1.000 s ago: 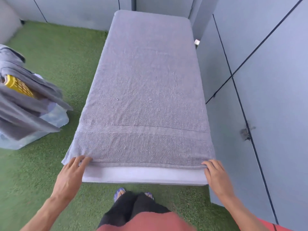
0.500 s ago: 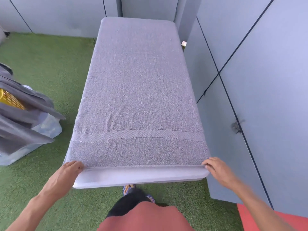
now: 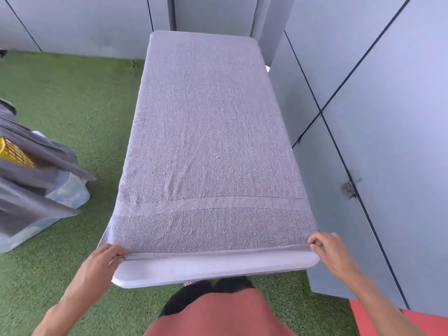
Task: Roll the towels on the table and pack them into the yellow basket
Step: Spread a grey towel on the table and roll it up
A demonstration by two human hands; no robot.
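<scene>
On the white table (image 3: 218, 269), one grey towel (image 3: 208, 146) lies spread flat, covering the top from the far edge almost to the near edge, where a bare white strip shows. A woven band runs across the towel near its near end.

Near-left corner: left hand (image 3: 101, 261), fingers curled, pinching the towel's hem corner.

Near-right corner: right hand (image 3: 333, 253), fingers curled, gripping the hem at that corner.

Off the table's left side, on the green turf (image 3: 72, 98): yellow basket (image 3: 14, 154), mostly covered by dark grey towels (image 3: 31, 190) draped over it; a clear plastic container (image 3: 65, 192) stands beneath and beside them.

Along the table's right side and far end: grey panelled walls (image 3: 388, 117).

Below the near edge: a person's red-brown shirt and dark trousers.
</scene>
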